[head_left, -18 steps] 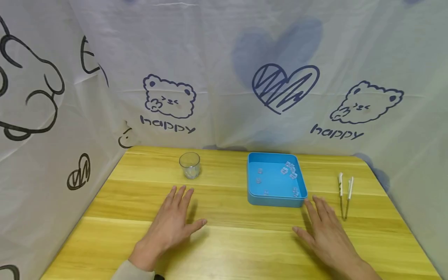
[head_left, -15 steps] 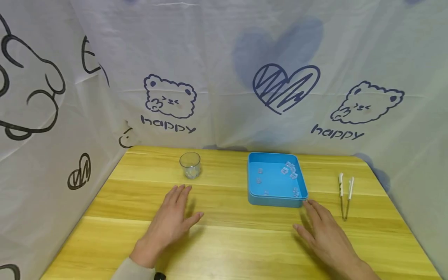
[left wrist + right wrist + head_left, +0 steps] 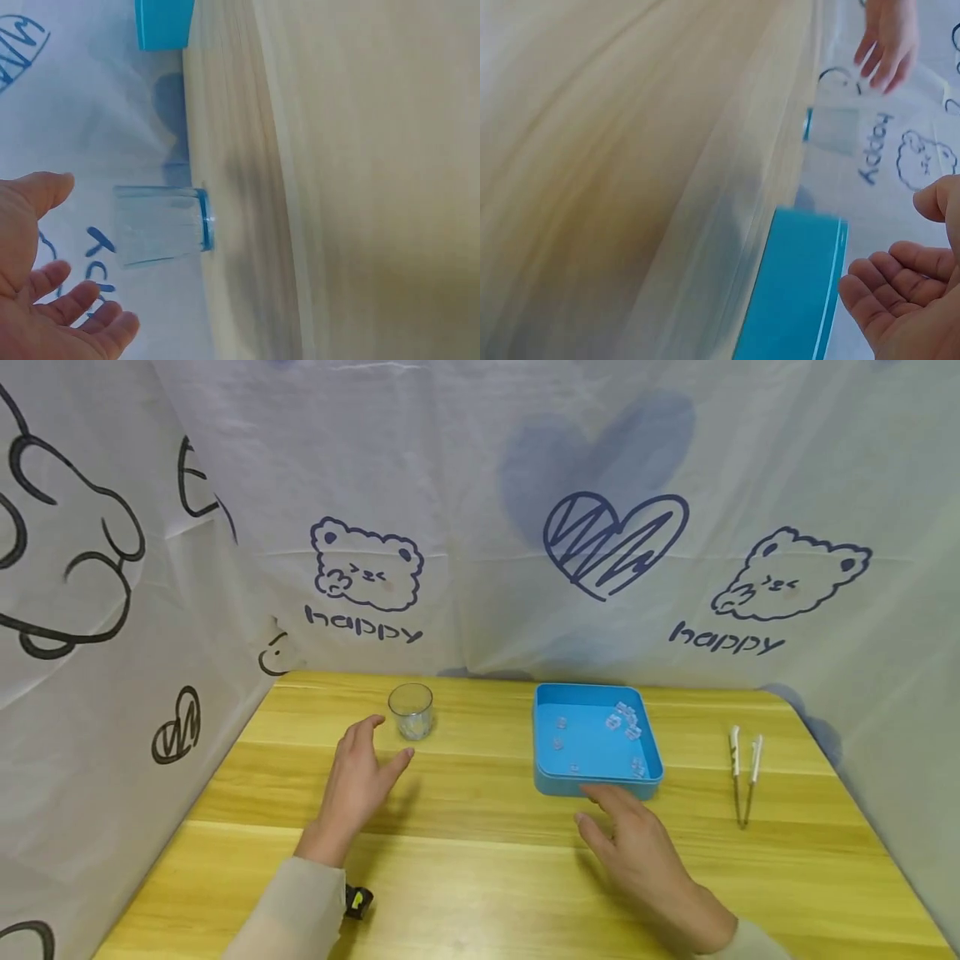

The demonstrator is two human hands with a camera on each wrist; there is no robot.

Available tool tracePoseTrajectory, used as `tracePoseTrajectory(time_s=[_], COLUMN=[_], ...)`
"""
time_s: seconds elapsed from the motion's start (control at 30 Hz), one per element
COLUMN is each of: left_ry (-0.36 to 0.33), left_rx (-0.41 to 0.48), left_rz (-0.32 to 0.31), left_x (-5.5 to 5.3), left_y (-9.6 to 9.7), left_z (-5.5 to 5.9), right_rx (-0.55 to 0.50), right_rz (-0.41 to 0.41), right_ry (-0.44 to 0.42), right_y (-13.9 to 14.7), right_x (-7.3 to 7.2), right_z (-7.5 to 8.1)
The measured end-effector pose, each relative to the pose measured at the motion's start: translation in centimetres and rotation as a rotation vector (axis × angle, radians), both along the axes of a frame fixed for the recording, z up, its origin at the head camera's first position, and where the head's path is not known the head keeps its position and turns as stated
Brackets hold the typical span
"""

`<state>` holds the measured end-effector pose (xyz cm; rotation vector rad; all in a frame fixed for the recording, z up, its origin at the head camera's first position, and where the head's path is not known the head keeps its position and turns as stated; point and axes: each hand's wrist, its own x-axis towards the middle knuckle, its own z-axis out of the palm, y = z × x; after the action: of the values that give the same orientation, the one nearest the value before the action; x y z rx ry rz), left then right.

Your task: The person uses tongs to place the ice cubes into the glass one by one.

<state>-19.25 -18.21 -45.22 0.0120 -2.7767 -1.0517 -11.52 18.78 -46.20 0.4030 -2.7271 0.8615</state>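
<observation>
A clear drinking glass (image 3: 412, 713) stands upright near the back of the table. My left hand (image 3: 356, 781) hovers just in front and to its left, fingers relaxed and thumb spread, holding nothing; in the left wrist view a gap shows between the hand (image 3: 60, 292) and the glass (image 3: 161, 225). To the right sits a square blue tray (image 3: 592, 787) holding several small clear cubes (image 3: 622, 720). My right hand (image 3: 641, 847) is at the tray's front edge, fingers loosely bent and grasping nothing. In the right wrist view its fingers (image 3: 892, 281) are beside the tray wall (image 3: 791, 285).
White-handled tongs (image 3: 744, 772) lie on the wooden table (image 3: 480, 877) at the right. A printed cloth (image 3: 480, 527) hangs behind the table and along both sides. A dark wrist device (image 3: 358, 902) shows at my left sleeve.
My left hand has moved forward, up close to the glass. The right hand has shifted left along the tray's front, away from the tongs. The view has tilted slightly.
</observation>
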Motion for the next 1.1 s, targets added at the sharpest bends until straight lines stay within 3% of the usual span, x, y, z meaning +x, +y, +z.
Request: tracePoseTrajectory(time_s=[0.2,0.47,0.8,1.1], left_ry=[-0.029,-0.168,-0.149,-0.158], left_rx=[0.053,0.186,0.121,0.130], left_rz=[0.042,0.021,-0.024,-0.056], left_x=[-2.8,-5.8,-8.0,-9.2], left_y=[-0.3,-0.6,-1.3,-1.4], left_z=[-0.6,-2.2,-3.0,-3.0], right_rx=[-0.092,-0.150,-0.175,-0.167], right_rz=[0.039,0.082,0.142,0.164], right_ry=[-0.084,-0.174,-0.200,-0.217], right_y=[-3.5,-6.8,-8.9,-9.7], right_x=[-1.1,-2.2,-2.6,-2.8], right_z=[0.1,0.2,-0.2,-0.8])
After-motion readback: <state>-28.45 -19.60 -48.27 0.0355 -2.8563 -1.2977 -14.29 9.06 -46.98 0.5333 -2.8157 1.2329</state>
